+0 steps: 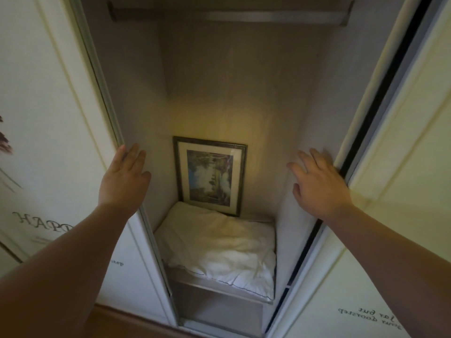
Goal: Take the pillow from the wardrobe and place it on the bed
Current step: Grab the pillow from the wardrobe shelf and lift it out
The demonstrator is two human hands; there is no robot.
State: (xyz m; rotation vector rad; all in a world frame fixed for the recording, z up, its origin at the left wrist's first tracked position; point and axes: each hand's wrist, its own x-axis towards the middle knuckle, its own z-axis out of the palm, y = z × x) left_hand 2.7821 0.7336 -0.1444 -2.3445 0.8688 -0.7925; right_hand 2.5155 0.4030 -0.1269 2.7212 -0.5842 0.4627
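A white pillow (219,247) lies flat on a low shelf (214,290) inside the open wardrobe (234,81). My left hand (123,176) is raised at the edge of the left sliding door (44,118), fingers spread, holding nothing. My right hand (317,181) rests flat against the wardrobe's right inner wall beside the right sliding door (395,167), fingers apart. Both hands are well above the pillow and do not touch it. The bed is out of view.
A framed landscape picture (210,176) leans upright against the back wall, its lower edge behind the pillow. A hanging rail or shelf (229,13) crosses the top. Below the pillow's shelf is an open compartment (217,313). Wooden floor (117,323) shows at the bottom left.
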